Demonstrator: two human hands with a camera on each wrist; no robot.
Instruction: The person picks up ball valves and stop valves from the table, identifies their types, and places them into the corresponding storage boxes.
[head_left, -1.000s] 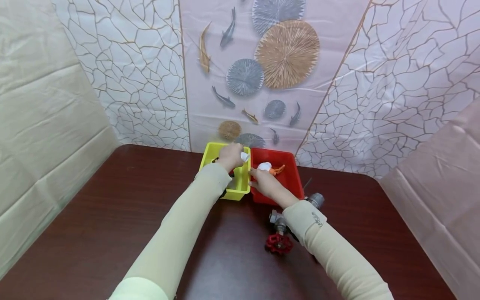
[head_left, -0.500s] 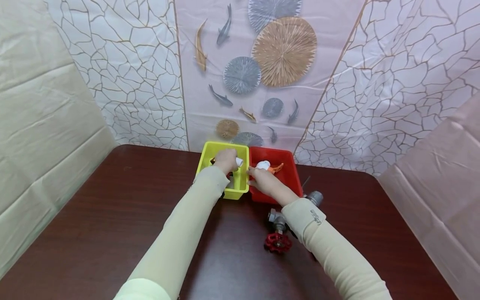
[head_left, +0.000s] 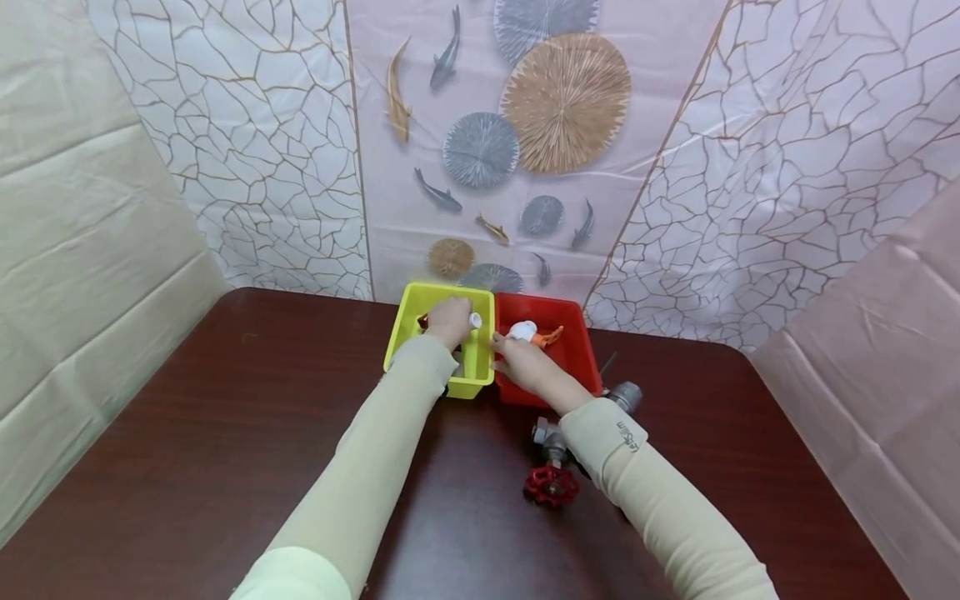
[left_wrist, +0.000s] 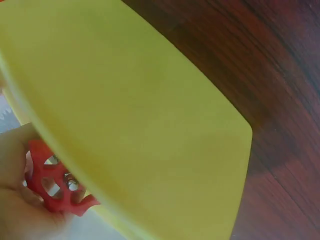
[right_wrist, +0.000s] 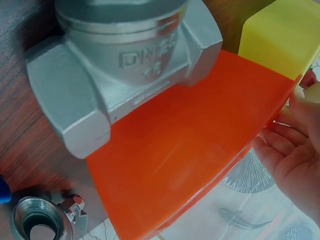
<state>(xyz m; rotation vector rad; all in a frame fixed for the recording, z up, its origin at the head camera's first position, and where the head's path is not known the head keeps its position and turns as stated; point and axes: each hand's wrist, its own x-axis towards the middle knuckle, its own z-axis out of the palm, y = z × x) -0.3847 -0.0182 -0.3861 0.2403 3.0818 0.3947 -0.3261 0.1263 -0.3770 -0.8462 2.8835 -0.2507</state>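
Observation:
My left hand (head_left: 448, 322) is down in the yellow bin (head_left: 390, 329), gripping a valve with a white pipe end (head_left: 476, 320). In the left wrist view, its red handwheel (left_wrist: 62, 192), with a nut at the centre, shows beside the fingers and is partly covered by the bin wall. The palm hides most of the valve's body. My right hand (head_left: 525, 362) rests at the adjoining rims of the yellow bin and the red bin (head_left: 588, 358), fingers relaxed in the right wrist view. A white piece (head_left: 523, 330) with an orange handle (head_left: 551, 337) lies in the red bin.
A metal valve with a red handwheel (head_left: 551, 485) lies on the dark wooden table, under my right forearm. Its marked metal body (right_wrist: 135, 55) looms in the right wrist view. Another metal fitting (right_wrist: 40, 217) sits beside the red bin. A patterned cloth wall stands behind the bins.
My left hand has lowered the white valve from above the rim into the yellow bin. The right hand stays at the rims. The whole head view has shifted slightly.

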